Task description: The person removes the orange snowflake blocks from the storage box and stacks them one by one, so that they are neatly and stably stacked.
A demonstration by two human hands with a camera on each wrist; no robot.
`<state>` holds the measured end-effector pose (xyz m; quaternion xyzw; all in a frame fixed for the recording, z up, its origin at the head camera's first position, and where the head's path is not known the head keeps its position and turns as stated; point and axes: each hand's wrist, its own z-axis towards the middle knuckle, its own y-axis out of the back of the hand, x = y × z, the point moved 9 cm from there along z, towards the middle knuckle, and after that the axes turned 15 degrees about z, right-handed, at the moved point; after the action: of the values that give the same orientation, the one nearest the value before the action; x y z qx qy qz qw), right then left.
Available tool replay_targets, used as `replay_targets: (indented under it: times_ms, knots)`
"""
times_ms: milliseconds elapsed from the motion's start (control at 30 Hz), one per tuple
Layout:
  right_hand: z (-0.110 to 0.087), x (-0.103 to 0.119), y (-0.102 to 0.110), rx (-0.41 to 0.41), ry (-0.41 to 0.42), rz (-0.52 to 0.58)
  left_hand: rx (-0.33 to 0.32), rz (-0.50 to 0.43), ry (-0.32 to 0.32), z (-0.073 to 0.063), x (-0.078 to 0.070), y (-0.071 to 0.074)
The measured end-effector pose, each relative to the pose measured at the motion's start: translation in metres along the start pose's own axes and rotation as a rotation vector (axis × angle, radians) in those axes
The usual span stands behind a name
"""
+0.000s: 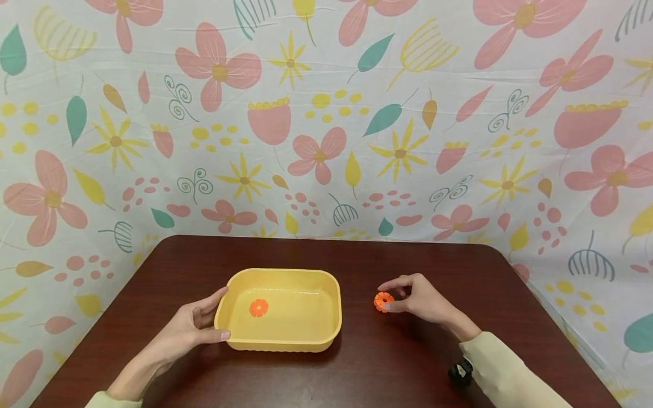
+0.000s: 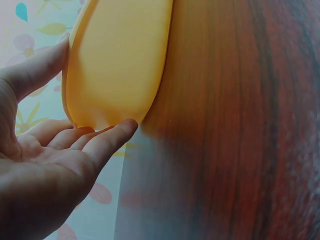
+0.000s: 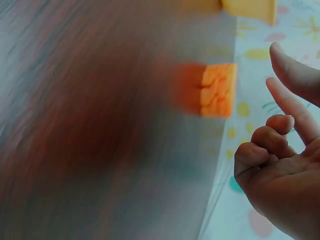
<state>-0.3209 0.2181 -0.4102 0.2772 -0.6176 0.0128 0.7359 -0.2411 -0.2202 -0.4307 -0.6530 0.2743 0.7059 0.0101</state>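
Observation:
A yellow rectangular plastic basin (image 1: 285, 344) sits on the table left of centre. My left hand (image 1: 186, 324) holds its left end, thumb at the near corner and fingers at the far one; the left wrist view shows the thumb and fingertips against the basin's wall (image 2: 117, 60). On the basin's floor is an orange flower-shaped disc (image 1: 258, 307). A short stack of orange notched flower discs (image 3: 218, 91) stands on the table to the right. Around it hovers my right hand (image 1: 423, 297), thumb and forefinger extended and apart from the stack in the right wrist view, other fingers curled.
The dark brown wooden table (image 1: 306, 379) has rounded far corners. A white curtain (image 1: 326, 73) with flower and leaf prints hangs behind it and along its sides. A dark band (image 1: 461, 372) shows at the right sleeve.

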Motion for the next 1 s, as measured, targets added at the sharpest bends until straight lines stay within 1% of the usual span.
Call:
replay_targets:
  times_ms: [233, 467, 567, 800, 1000]
  knots:
    - [0.008, 0.031, -0.025, 0.056, 0.070, 0.012, 0.003, -0.011, -0.003, -0.001, 0.001, 0.000]
    - [0.023, 0.065, -0.060, 0.131, 0.201, -0.006, 0.001, -0.008, 0.005, 0.000, 0.001, 0.000]
    - [0.026, 0.074, -0.075, 0.159, 0.235, -0.001, 0.004, -0.011, 0.005, 0.002, 0.002, 0.000]
    - [0.039, 0.090, -0.112, 0.237, 0.219, 0.039, -0.007, 0.001, -0.006, 0.004, 0.001, 0.002]
    - [0.053, 0.099, -0.145, 0.297, 0.214, 0.034, -0.009, 0.004, 0.009, 0.002, 0.003, 0.002]
